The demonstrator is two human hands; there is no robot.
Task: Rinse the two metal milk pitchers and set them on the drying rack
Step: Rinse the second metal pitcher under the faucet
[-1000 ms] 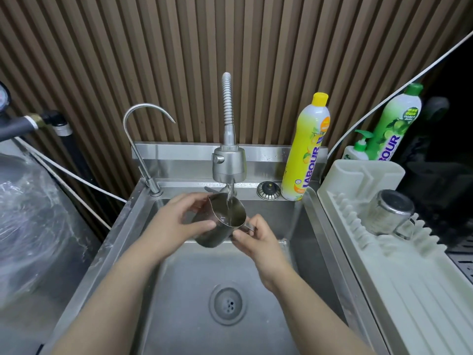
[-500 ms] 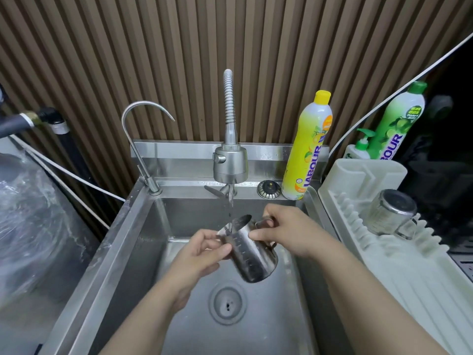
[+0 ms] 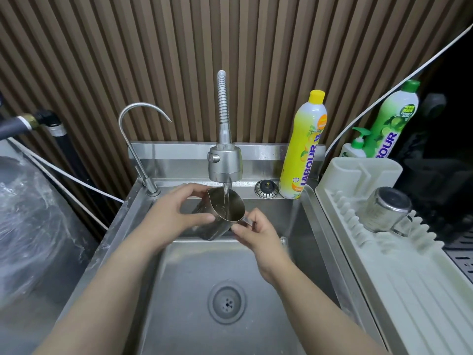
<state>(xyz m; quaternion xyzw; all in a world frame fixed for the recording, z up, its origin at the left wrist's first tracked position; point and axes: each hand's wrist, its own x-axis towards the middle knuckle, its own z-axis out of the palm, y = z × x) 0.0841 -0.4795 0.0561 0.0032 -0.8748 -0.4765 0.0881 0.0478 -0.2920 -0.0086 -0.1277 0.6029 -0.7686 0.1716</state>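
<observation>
Ribbed brown wall panels back a stainless steel sink (image 3: 302,226) where a person rinses a metal milk pitcher (image 3: 220,216) under the running pull-down faucet (image 3: 225,162). The left hand (image 3: 176,213) wraps the pitcher's body, fingers curled and clamped on its wall; the right hand (image 3: 258,237) pinches the handle, fingers closed together on it. Held mouth-up and tilted slightly toward the camera, the pitcher catches the stream, and a shallow pool of water seems to be gathering inside. A second milk pitcher (image 3: 386,213) already lies tipped on the white drying rack (image 3: 409,278) to the right, its base showing, apparently emptied. Wet steel could slip from the grip and knock against the basin, and a stream striking the rim might spray beyond the sink. A yellow dish-soap bottle (image 3: 304,144) stands on the back ledge, with a green soap bottle (image 3: 391,119) and a small pump dispenser (image 3: 355,147) behind the rack; their fill levels cannot be judged.
</observation>
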